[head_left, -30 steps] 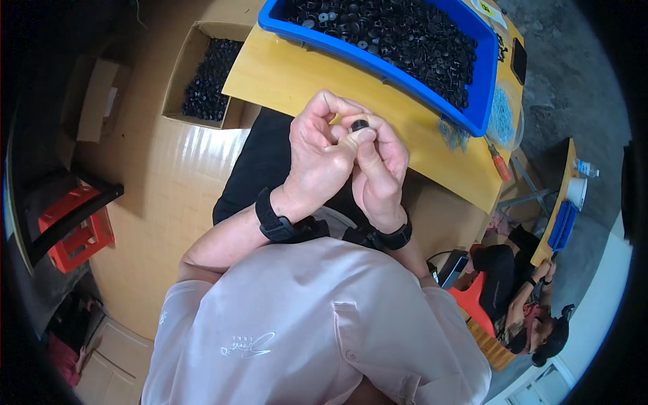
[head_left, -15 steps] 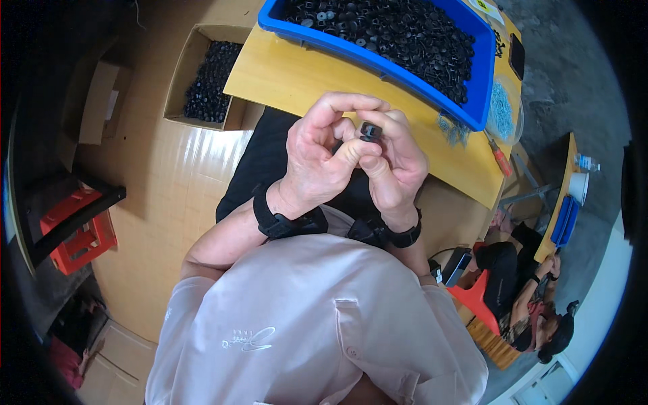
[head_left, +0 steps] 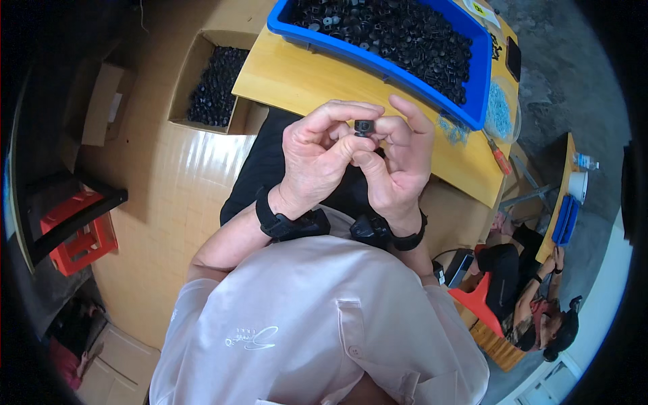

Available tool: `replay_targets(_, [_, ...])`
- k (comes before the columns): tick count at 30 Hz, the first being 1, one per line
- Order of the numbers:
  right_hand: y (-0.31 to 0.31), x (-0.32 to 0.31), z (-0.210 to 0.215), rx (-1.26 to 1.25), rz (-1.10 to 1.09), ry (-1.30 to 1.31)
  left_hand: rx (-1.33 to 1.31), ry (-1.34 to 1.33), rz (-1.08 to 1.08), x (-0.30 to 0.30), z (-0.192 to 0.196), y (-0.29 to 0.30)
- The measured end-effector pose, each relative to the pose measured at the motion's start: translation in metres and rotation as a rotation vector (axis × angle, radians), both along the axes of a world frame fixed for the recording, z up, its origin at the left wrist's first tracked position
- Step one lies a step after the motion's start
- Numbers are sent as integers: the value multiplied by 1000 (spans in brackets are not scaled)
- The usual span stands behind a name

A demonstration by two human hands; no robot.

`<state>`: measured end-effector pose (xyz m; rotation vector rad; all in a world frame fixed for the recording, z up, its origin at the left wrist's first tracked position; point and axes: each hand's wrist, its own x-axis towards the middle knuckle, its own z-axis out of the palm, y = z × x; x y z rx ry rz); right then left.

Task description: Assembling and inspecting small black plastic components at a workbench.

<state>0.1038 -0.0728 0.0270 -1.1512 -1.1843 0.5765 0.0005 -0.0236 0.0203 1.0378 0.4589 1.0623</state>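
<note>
A small black plastic part (head_left: 364,127) with a squarish top is held up between my two hands, over the near edge of the yellow table (head_left: 283,75). My left hand (head_left: 317,152) pinches it between thumb and fingers. From the other side, the thumb and fingertips of my right hand (head_left: 397,158) also close on it, with one finger raised. The fingers hide the part's lower end. Beyond my hands stands a blue tray (head_left: 378,66), filled with many similar small black parts (head_left: 385,34).
Left of the table, a cardboard box (head_left: 181,94) holds more black parts. Near the tray's right end lie light-blue small pieces (head_left: 498,111), a red-handled screwdriver (head_left: 499,159) and a phone (head_left: 514,57). A red stool (head_left: 81,229) stands far left. Another person (head_left: 533,304) sits at right.
The black part has turned and shifted slightly left in my fingers. One finger of my right hand has lifted away from it.
</note>
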Motion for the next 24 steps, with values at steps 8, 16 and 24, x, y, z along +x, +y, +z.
replay_targets(8, [-3, 11, 27, -9, -94, -355, -276, -398, -177, -3, -6, 12])
replay_targets(16, [13, 7, 32, -2, -9, -452, -420, -533, -333, -4, -10, 16])
replay_targets(24, [21, 6, 23, -21, 74, -389, -369, -427, -242, -7, -6, 19])
